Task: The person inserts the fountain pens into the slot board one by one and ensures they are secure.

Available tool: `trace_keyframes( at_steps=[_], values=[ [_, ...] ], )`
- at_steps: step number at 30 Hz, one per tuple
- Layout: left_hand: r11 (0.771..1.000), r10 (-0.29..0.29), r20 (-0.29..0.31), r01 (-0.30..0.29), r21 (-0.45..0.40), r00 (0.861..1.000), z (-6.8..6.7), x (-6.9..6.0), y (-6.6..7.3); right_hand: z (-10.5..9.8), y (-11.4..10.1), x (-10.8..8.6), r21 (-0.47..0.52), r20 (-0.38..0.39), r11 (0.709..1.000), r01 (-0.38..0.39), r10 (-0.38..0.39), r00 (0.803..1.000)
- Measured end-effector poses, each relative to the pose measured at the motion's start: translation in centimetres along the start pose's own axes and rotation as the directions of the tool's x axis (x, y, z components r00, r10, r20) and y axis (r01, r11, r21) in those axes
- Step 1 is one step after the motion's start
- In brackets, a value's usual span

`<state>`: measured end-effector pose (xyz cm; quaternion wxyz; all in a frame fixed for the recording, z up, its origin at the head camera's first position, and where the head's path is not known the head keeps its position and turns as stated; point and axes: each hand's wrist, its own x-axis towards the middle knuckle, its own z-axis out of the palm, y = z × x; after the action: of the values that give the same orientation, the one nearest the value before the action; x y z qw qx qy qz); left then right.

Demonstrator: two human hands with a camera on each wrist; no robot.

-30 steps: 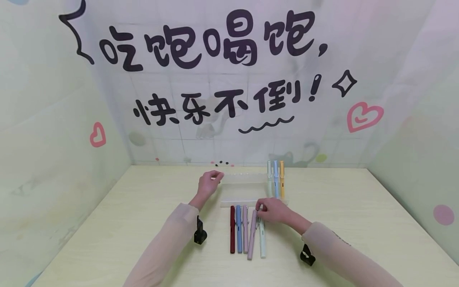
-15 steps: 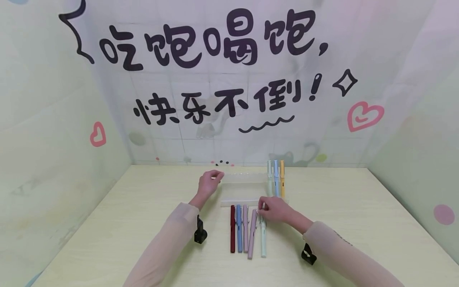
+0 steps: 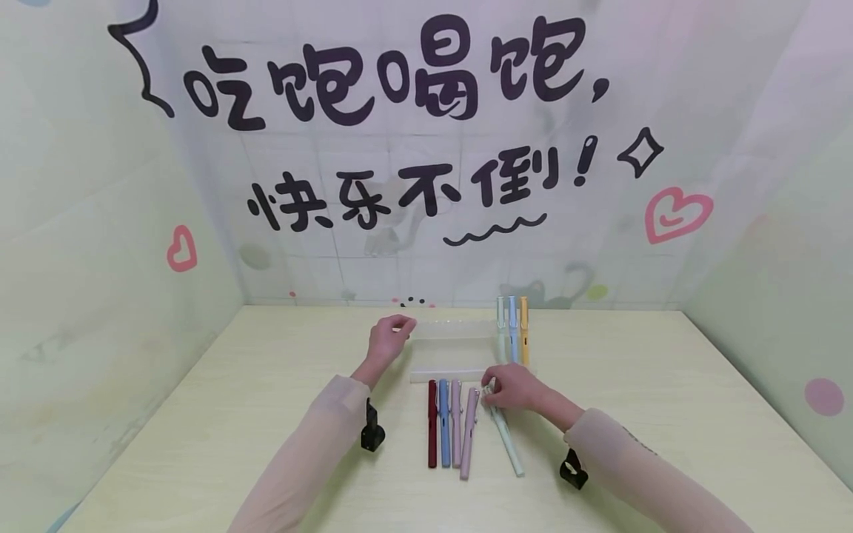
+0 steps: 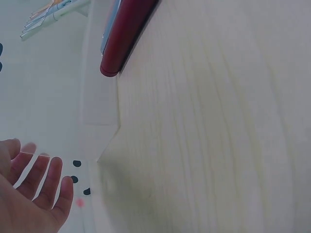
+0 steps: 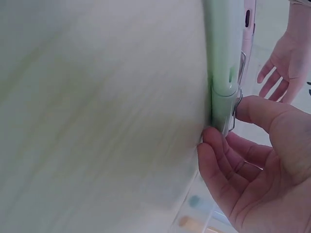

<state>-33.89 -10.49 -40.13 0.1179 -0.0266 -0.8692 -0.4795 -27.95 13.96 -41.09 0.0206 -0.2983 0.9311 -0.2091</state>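
My right hand [image 3: 516,386] pinches the cap end of a pale green pen [image 3: 509,442], whose other end slants toward the right front over the table. In the right wrist view, the thumb lies at the metal clip of this green pen [image 5: 226,53]. My left hand [image 3: 388,340] grips the upper left edge of a clear pen rack [image 3: 426,376]. To the left of the green pen lie a dark red pen [image 3: 432,426], a blue pen [image 3: 444,426], a pink-purple pen [image 3: 456,426] and a slightly tilted mauve pen [image 3: 469,437].
At the rack's right end stand a pale green pen [image 3: 501,314], a light blue pen [image 3: 512,314] and a yellow pen [image 3: 524,314]. Behind is a printed backdrop [image 3: 426,274] at the rear edge of the wooden table [image 3: 266,414].
The pale green pen has swung from nearly straight to slanted, its lower end moving right, apart from the mauve pen. My right hand has shifted slightly right; the left hand stays.
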Motion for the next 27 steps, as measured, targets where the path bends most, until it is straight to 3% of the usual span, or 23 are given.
trace_keyframes(
  at_steps=[5,9,11,20,27],
  values=[
    [1.000,-0.009,-0.001,0.009,-0.008,1.000,0.0,0.0,-0.1,0.0,0.8,-0.1,0.114,-0.010,0.991,0.065,-0.064,0.998],
    [1.000,-0.004,-0.001,0.004,-0.010,1.000,0.1,0.1,-0.1,0.0,1.6,-0.3,0.246,-0.036,0.956,0.161,-0.157,0.987],
    [1.000,-0.005,-0.001,0.005,-0.011,1.000,0.1,0.1,-0.1,0.0,1.6,-0.3,0.303,-0.045,0.939,0.164,-0.157,0.987],
    [1.000,-0.022,-0.001,0.022,-0.011,1.000,0.0,0.1,0.0,0.1,1.1,-0.2,0.414,-0.095,0.908,0.068,-0.031,0.995],
    [1.000,-0.021,-0.001,0.021,-0.010,1.000,0.0,0.1,0.0,-0.7,0.8,0.1,0.470,-0.185,0.880,0.060,0.032,0.982]
  ],
)
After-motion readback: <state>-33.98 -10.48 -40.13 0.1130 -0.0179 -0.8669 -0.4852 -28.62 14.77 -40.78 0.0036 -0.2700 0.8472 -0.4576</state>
